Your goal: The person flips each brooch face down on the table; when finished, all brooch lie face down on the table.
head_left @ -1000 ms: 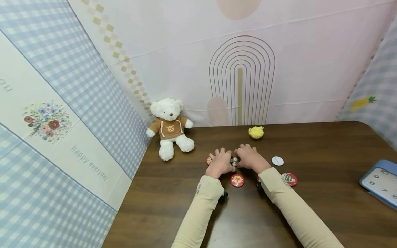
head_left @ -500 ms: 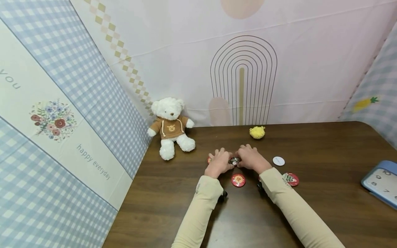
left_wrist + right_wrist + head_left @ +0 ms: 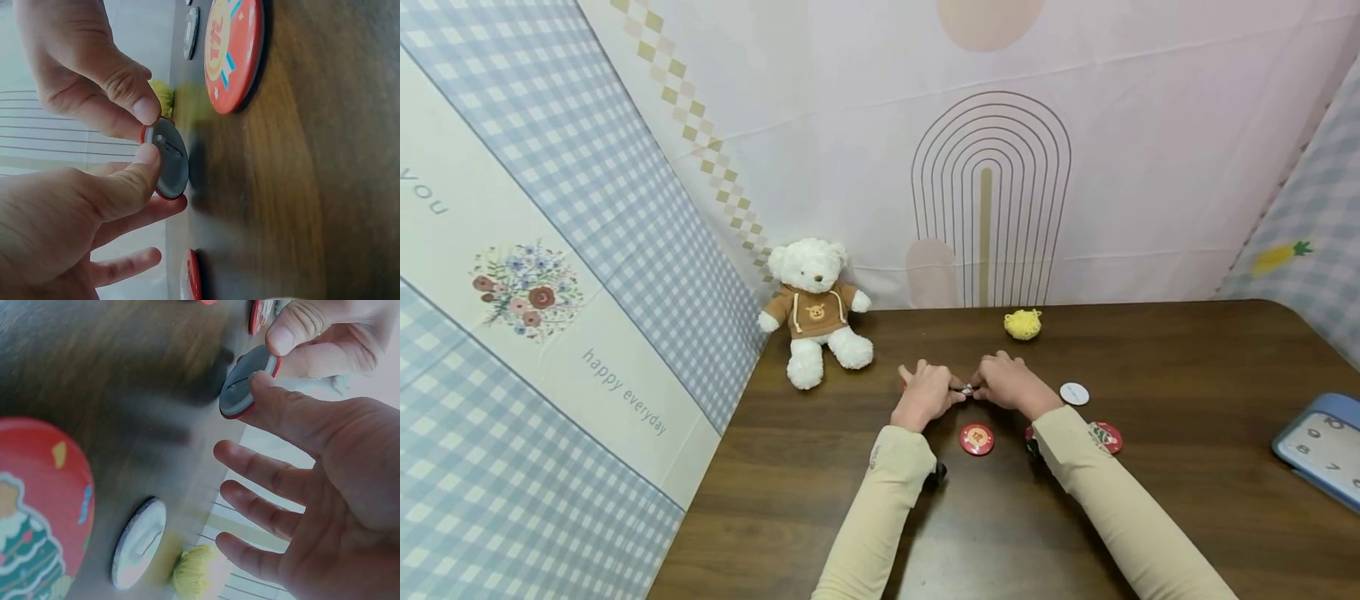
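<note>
Badge (image 3: 172, 165), more edge-on than before, between both hands (image 3: 927, 395) (image 3: 1009, 386)

Counted by kind on one brown table (image 3: 985, 533): five badges for certain, perhaps six.

Tallied as one pinched badge (image 3: 172, 167), one white badge (image 3: 1074, 394), one gold-centred red badge (image 3: 977, 439), one tree badge (image 3: 1107, 437) and one half-hidden red badge (image 3: 192, 275); also showing one red edge (image 3: 1029, 432) by a cuff, too covered to count surely. Otherwise numbering two hands, left hand (image 3: 923, 396) and right hand (image 3: 1011, 387), two sleeves (image 3: 876, 517), one teddy bear (image 3: 814, 312), one yellow toy (image 3: 1023, 325), one clock (image 3: 1326, 446).
</note>
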`<action>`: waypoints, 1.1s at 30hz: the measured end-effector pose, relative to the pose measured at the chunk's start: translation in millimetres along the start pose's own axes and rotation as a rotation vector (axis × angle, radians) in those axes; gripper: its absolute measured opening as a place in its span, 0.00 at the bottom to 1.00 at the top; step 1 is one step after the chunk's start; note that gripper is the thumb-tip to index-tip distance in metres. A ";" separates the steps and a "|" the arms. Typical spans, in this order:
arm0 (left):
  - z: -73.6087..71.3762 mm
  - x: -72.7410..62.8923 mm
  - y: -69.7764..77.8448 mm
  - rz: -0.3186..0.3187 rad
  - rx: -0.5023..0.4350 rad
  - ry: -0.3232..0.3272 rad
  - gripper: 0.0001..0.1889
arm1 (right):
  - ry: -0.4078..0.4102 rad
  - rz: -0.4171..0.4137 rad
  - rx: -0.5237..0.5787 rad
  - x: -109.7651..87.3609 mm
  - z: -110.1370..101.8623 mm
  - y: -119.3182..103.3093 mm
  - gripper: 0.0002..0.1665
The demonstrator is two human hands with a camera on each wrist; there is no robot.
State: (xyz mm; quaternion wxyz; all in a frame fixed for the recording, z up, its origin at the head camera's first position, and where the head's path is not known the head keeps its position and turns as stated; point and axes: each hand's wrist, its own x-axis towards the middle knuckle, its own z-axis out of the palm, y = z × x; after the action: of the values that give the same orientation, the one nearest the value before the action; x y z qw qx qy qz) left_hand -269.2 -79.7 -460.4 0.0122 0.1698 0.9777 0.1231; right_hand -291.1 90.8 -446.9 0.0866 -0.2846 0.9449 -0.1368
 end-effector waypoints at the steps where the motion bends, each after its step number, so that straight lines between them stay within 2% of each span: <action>1: -0.3 -0.3 -0.1 0.002 -0.005 0.006 0.08 | 0.004 -0.005 -0.004 0.9 0.1 0.5 0.06; 7: -1.3 2.6 -1.3 0.024 -0.010 0.062 0.06 | 0.051 -0.045 -0.036 5.7 -0.7 4.6 0.06; 12: -0.8 5.1 -2.8 0.014 -0.011 0.105 0.06 | 0.100 -0.083 -0.013 6.8 -2.3 5.7 0.06; 19: 2.6 9.8 -2.7 0.031 -0.006 0.143 0.07 | 0.183 -0.126 -0.007 7.3 -1.9 6.2 0.08; 25: 2.1 11.5 0.5 0.030 0.007 0.154 0.08 | 0.202 -0.105 -0.043 7.5 0.5 6.1 0.11; 33: 5.5 13.5 2.4 0.012 0.008 0.143 0.09 | 0.205 -0.052 -0.008 8.0 5.1 1.7 0.15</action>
State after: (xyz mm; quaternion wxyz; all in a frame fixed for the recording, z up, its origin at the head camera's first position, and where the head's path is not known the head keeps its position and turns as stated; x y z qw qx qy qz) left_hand -280.8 -71.7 -464.9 -0.0591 0.1667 0.9754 0.1312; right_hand -297.3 86.6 -453.0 -0.0150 -0.2938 0.9416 -0.1637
